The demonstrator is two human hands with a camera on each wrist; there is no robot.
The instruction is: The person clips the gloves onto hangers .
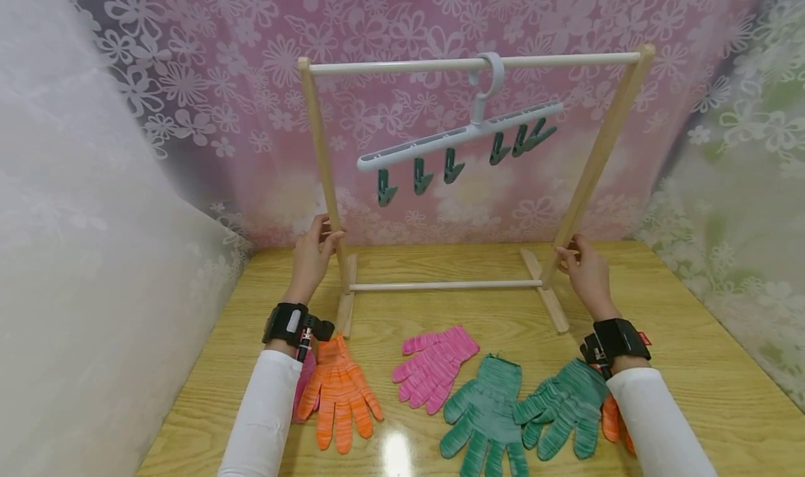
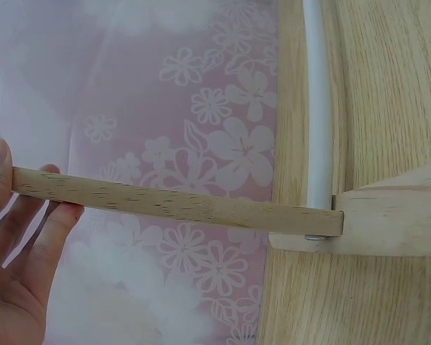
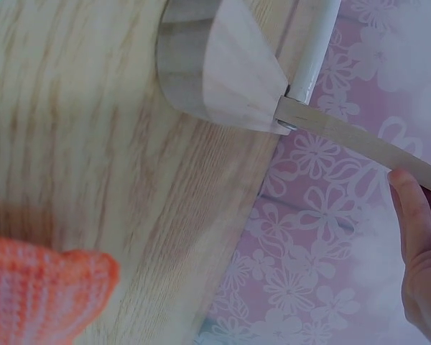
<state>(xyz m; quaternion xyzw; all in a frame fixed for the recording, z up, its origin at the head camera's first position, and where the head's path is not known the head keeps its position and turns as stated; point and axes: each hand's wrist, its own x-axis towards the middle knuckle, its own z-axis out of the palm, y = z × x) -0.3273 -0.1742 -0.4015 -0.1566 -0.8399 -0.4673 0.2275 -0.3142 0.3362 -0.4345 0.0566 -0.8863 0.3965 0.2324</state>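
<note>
A small wooden drying rack (image 1: 594, 163) with white crossbars stands at the back of the table. My left hand (image 1: 309, 259) pinches its left post between thumb and fingers; the left wrist view shows the fingertips around the wooden post (image 2: 165, 201). On the other side my right hand (image 1: 588, 273) holds the right post, thumb and fingers at its edges, partly cut off in the right wrist view. From the top bar hangs a white clip hanger (image 1: 462, 135), tilted up to the right, with several dark green clips (image 1: 420, 177) below it.
Several knit gloves lie in front: an orange glove (image 1: 342, 393) over a pink one at left, a pink glove (image 1: 437, 369), two green gloves (image 1: 487, 407), and an orange glove (image 1: 611, 421) partly under the right arm. Flowered curtains (image 1: 251, 114) enclose the wooden table (image 1: 207, 393).
</note>
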